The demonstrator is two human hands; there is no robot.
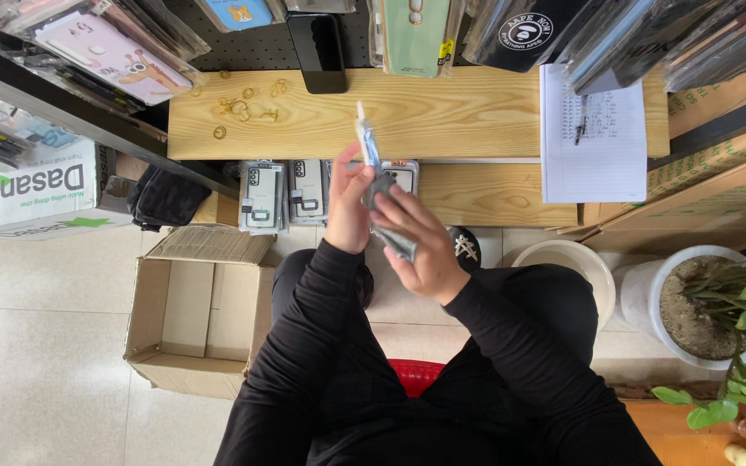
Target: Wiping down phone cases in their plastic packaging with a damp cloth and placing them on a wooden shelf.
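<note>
Surface: a pale wooden shelf (442,112) beyond the hands, a lower wooden ledge (494,194) just past them; white floor tiles (36,345) below.
Left hand (349,207): clasped around a slim packaged phone case (367,142), held upright on edge over the ledge.
Right hand (420,242): pinching a grey cloth (390,233) against the case's lower end.
Packages: boxed cases (262,197) in a row left of the left hand; hanging sleeves (114,52) far up-left.
Carton: open brown cardboard box (196,319) on the floor, left of the arms.
Paper: white written sheet (593,138) up-right of the right hand.
Pots: white planter (692,302) to its right.

Open cardboard box (192,315), potted plant (718,315)
</note>
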